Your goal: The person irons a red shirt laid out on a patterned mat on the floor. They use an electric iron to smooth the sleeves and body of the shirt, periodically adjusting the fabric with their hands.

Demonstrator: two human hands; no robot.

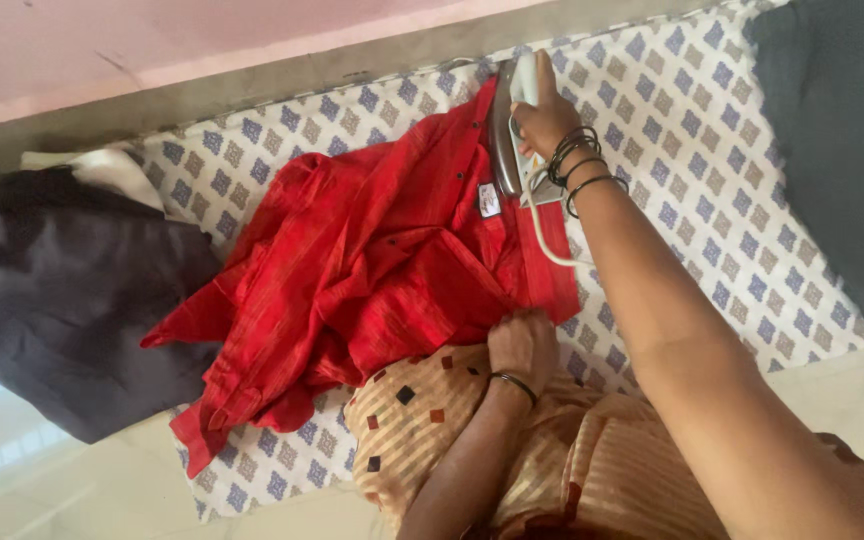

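From my remote seat, I see a dark garment (52,300) lying at the left, then the red shirt (372,270) crumpled on the patterned sheet (692,130). My left hand (522,345) bunches the shirt's near edge in a closed fist. Further right, my right hand (544,118) is wrapped around the iron (512,130) — its soleplate touching the collar area — with another dark cloth (842,130) at far right.

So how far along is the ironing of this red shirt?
Early on. The right hand presses the iron on the red shirt near its collar, and only that strip looks flat. The left hand grips the near edge. The rest lies bunched and creased on the patterned sheet. Dark garments wait at both sides.
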